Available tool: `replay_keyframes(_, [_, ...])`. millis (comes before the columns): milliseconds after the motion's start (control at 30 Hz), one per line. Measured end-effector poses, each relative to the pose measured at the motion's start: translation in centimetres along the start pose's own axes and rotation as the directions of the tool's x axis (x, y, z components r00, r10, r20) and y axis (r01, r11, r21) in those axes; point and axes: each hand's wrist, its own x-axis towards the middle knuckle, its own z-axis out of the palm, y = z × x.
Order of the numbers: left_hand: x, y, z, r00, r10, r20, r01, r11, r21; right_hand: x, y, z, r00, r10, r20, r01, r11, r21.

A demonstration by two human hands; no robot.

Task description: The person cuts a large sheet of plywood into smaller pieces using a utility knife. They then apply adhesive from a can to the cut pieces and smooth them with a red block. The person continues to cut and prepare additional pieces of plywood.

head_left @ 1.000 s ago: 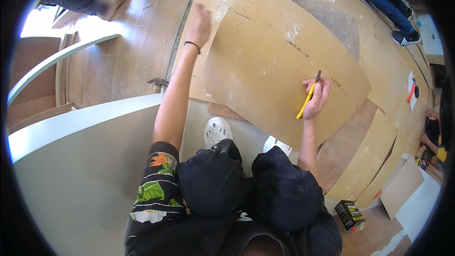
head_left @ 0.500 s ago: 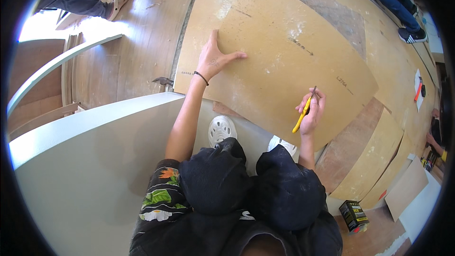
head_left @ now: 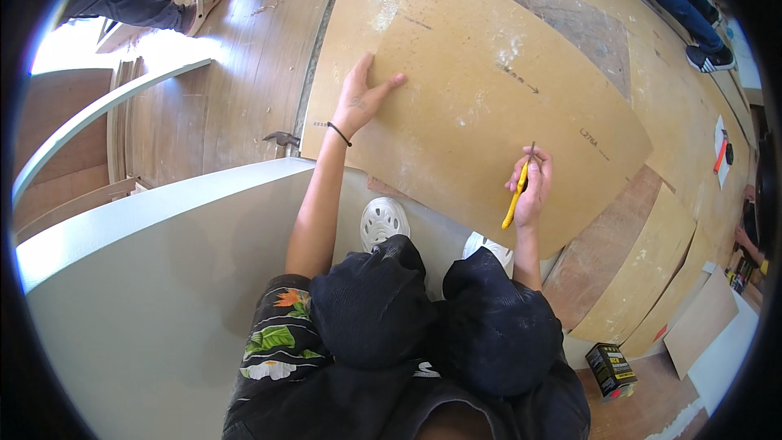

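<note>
Yellow knife [head_left: 512, 208] is pinched in right hand [head_left: 533, 197] | left hand [head_left: 357, 104] is spread at edge of board [head_left: 456, 122], contact unclear | board is judged light, bendy, best held by opposite edges

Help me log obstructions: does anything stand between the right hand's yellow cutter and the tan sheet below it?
Nothing visible does. The right hand holds the yellow cutter over the tan sheet; the left hand is at the sheet's left edge. Whether the cutter touches, I cannot tell.
</note>
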Motion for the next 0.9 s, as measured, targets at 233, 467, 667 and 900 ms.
replay_keyframes(233, [3.7,0.6,-1.1,0.981,-0.182,-0.067,0.173,0.978,-0.114,-0.1,-0.1,-0.1,1.000,0.004,0.016,-0.004,1.000,0.003])
replay_keyframes(467, [9.7,4.4,0.8,0.997,-0.025,0.069,0.048,0.937,-0.346,-0.1,0.4,0.0,1.000,0.002,0.011,-0.002,1.000,-0.017])
replay_keyframes(667, [9.2,4.4,1.4,0.994,-0.083,0.073,0.109,0.851,-0.514,-0.1,0.7,0.0,1.000,0.002,0.007,-0.002,1.000,-0.008])
replay_keyframes(900, [9.7,5.5,1.3,0.968,-0.242,-0.066,0.178,0.846,-0.502,0.0,0.7,-0.1,1.000,0.013,0.019,-0.012,1.000,-0.028])
